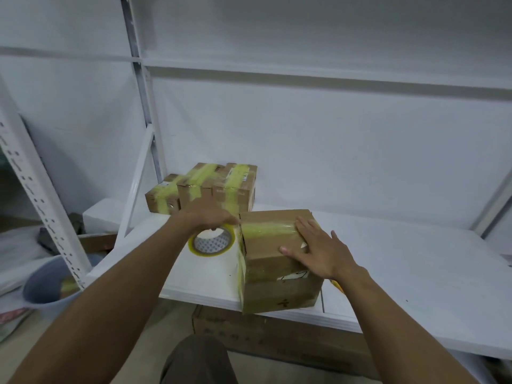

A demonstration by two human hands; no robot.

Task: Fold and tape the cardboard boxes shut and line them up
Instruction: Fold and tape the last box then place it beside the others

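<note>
Cardboard box (277, 284) sits at front edge of white shelf (401, 261), flaps closed, near corner slightly overhanging the edge.

R hand (318, 250): lies flat on box top, fingers straight and spread, palm down; grips nothing.

L hand (206, 214): fingers curled over top of tape roll (212, 243), holding it just beside the box's left face, approx. level w/ the top edge. Roll is yellowish-clear w/ a white patterned core.

Tape strip (266, 227): runs from roll across box top toward R hand fingertips. More tape runs down the box's front-left corner and across the near face.

Taped boxes (202, 189): three smaller units at rear left of shelf, side by side and touching, each w/ yellowish tape over top and front. They stand behind L hand, near the box in work; contact w/ it cannot be determined.

Misc.: perforated white upright (36, 195) at left; blue basin (47, 284) on floor beside it; large flat carton (277, 339) below shelf.
</note>
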